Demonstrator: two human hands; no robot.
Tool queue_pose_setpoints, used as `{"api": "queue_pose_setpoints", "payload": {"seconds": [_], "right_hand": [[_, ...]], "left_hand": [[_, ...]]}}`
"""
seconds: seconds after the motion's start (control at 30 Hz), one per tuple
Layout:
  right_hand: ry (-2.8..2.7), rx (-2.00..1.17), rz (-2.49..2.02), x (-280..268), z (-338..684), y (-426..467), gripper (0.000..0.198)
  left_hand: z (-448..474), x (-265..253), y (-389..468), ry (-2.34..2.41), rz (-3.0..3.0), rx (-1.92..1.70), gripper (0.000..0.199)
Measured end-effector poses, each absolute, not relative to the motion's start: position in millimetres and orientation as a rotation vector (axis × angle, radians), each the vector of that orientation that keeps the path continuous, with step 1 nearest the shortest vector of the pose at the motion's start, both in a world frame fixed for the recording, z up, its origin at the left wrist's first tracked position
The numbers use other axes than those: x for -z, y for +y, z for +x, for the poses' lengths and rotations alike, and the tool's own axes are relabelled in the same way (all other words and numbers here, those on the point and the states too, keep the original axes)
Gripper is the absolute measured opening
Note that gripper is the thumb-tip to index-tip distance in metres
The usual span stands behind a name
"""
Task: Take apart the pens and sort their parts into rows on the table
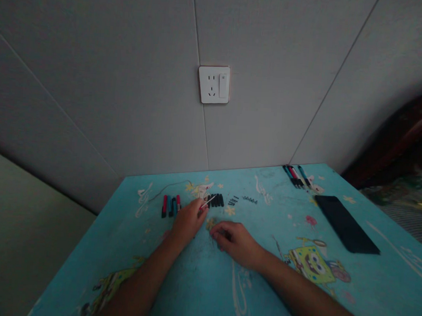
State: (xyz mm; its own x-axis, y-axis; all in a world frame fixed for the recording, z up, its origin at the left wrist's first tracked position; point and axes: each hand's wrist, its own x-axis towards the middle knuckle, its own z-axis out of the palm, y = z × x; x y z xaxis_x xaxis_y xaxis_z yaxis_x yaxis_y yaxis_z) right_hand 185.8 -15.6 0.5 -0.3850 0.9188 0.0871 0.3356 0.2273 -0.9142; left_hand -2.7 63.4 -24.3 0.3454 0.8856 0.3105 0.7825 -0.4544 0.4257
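Note:
My left hand [189,217] is closed around a thin white rod [208,202] that shows red near the fingers. My right hand [235,243] is close by on the right, low over the table, fingers curled and pinched together; whatever lies between them is too small to make out. Just beyond my left hand stands a row of short black tubes [216,200]. To their right are several small black pieces [233,200] and a line of tiny dark parts [250,199]. Left of my left hand lie red and blue pen barrels [171,206] with black ends.
The table has a blue cartoon cloth [206,281]. At its back right lie several pens [297,176], with a flat black pad [346,224] nearer. A thin grey string [169,186] curves behind the barrels. The wall behind carries a socket plate [214,85].

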Motion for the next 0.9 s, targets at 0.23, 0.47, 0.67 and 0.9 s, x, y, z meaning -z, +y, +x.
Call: {"api": "queue_pose_setpoints", "payload": {"seconds": [0.23, 0.47, 0.67, 0.9], "right_hand": [[-1.809, -1.158, -1.127, 1, 186, -16, 0.018], [-1.745, -0.942, -1.098, -3, 188, -16, 0.027], [-1.828, -0.782, -0.994, -14, 191, -22, 0.021], [-1.433, -0.712, -1.177, -15, 200, -19, 0.025]], "left_hand": [[-3, 20, 57, 1.338, 2.414, -0.873, 0.015], [-5, 13, 27, 1.080, 2.551, -0.731, 0.018], [-5, 6, 5, 1.053, 2.599, -0.582, 0.020], [-6, -1, 5, 1.006, 2.533, -0.726, 0.023]]}}
